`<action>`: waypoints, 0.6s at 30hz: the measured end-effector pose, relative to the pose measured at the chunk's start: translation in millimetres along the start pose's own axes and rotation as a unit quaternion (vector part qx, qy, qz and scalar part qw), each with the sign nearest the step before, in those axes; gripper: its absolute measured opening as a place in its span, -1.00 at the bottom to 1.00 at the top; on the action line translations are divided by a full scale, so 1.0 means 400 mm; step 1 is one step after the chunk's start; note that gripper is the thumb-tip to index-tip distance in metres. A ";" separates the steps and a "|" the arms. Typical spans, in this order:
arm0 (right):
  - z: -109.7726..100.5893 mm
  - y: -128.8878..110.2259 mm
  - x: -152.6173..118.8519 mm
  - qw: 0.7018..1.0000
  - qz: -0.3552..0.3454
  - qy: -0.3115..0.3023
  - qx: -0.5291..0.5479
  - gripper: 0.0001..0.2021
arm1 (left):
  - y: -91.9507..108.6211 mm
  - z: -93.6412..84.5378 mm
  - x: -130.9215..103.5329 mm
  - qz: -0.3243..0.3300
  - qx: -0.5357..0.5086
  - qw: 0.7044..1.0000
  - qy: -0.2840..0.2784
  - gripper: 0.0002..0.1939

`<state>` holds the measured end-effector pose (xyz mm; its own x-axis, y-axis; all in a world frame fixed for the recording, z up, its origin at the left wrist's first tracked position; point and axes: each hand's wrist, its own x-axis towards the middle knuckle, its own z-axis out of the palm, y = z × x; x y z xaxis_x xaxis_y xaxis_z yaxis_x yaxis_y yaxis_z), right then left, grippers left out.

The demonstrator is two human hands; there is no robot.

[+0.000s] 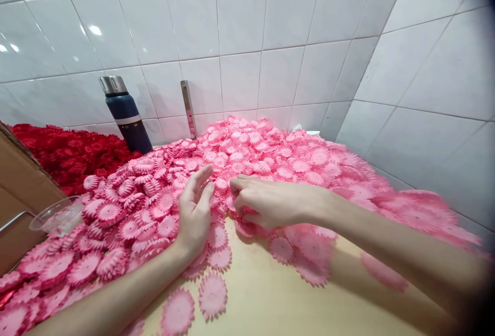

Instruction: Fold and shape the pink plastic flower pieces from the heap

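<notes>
A large heap of pink scalloped petal discs [247, 142] covers the back and left of the pale table [251, 294]. My left hand [195, 212] is at the heap's middle, palm turned inward, thumb and fingers apart with nothing visible between them. Just right of it, my right hand [263, 202] has its fingers curled together over the discs' edge; whatever they hold, if anything, is hidden. A few flat pink discs [213, 295] lie on the table below my hands.
Behind on the left stand a dark blue bottle [129, 119] and a red heap [73, 153]. A clear plastic dish [64, 216] sits beside a cardboard box [23, 196]. A metal strip [187, 106] leans on the tiled wall [240, 78].
</notes>
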<state>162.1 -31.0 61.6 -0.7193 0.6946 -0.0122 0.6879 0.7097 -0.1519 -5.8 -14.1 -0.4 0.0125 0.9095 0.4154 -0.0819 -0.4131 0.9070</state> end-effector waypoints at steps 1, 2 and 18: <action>-0.004 0.001 -0.001 1.000 0.008 0.003 0.012 -0.86 | 0.001 0.000 0.000 -0.001 0.001 1.000 0.000 -0.67; -0.010 0.004 -0.002 0.999 0.017 0.010 0.030 -0.84 | 0.002 0.001 0.000 -0.001 0.003 1.000 0.001 -0.68; -0.064 0.161 -0.034 0.882 0.168 0.106 0.427 -0.66 | 0.012 0.002 -0.005 0.005 0.026 0.999 -0.026 -0.74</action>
<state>218.7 8.3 77.1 -0.3916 0.9197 -0.0270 0.4703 0.1749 -0.8650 -5.4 -18.0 3.0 0.0643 0.9019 0.4271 -0.0298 -0.4260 0.9042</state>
